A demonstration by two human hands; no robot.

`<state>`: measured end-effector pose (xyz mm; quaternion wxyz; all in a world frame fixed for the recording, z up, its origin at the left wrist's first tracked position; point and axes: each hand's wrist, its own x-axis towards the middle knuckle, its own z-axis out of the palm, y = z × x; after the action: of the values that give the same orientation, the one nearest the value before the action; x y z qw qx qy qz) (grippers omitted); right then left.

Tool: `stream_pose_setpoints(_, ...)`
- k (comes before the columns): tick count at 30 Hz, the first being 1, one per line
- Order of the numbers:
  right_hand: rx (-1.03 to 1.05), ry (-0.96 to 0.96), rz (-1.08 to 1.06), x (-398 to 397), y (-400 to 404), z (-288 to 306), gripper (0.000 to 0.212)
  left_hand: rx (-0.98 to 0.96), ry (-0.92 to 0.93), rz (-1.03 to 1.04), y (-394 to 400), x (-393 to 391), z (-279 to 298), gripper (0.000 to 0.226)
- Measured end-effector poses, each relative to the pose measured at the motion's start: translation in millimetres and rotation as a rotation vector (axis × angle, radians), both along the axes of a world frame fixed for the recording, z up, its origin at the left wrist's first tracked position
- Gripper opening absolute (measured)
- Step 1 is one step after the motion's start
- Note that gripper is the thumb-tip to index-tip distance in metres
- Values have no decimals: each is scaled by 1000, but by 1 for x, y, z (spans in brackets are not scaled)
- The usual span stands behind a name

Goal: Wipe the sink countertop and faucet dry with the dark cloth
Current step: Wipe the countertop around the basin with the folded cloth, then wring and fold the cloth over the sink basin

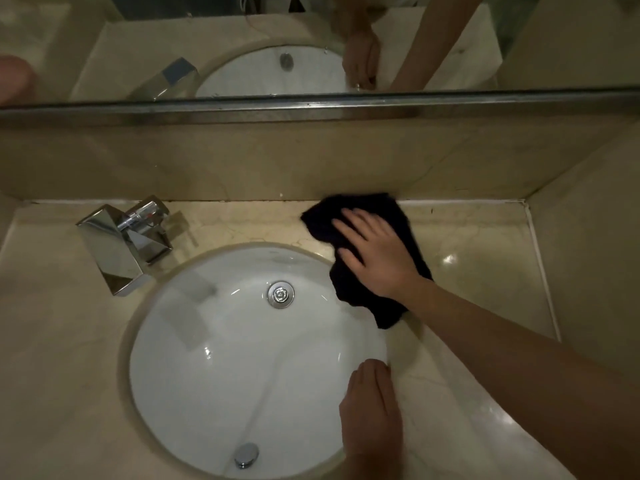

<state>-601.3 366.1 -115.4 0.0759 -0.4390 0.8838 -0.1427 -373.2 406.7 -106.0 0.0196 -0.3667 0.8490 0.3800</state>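
Pressing flat on the dark cloth (367,251), the right hand (374,258) lies with its fingers straight and slightly spread, palm down, gripping nothing; it simply bears on the fabric. The cloth sits on the countertop (478,258) just to the right of the sink (221,341), its far edge touching the backsplash (242,161) and its near corner reaching over the sink's rim. The left hand (370,407) rests at the sink's near right edge, fingers together and extended, holding nothing as far as can be seen. The faucet (124,244) stands to the left of the sink, well apart from the cloth.

The cloth looks soft, limp and light, so it should slide easily under a flat palm on polished stone but may bunch or fold where pressure is uneven. For the faucet's angular chrome body, a flat push will likely not serve; gathering the cloth at its middle and wrapping it round the spout seems the better hold. The corner overhanging the sink could slip into the basin.
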Motion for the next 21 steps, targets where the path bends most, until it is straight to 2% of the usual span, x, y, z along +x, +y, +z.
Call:
stream_pose_setpoints(5, 101, 55, -419, -14, 108, 3, 67, 523, 14, 280, -27, 12, 5, 38)
stream_pose_setpoints(7, 124, 61, -522, -17, 122, 3, 68, 574, 20, 339, -45, 23, 5, 41)
stream_pose_setpoints(10, 104, 48, -618, -5, 93, 1, 65, 576, 54, 422, -77, 34, 16, 36)
stream_pose_setpoints(21, -61, -11, -162, 71, -146, -9, 55, 607, 67, 524, -181, 53, 24, 30)
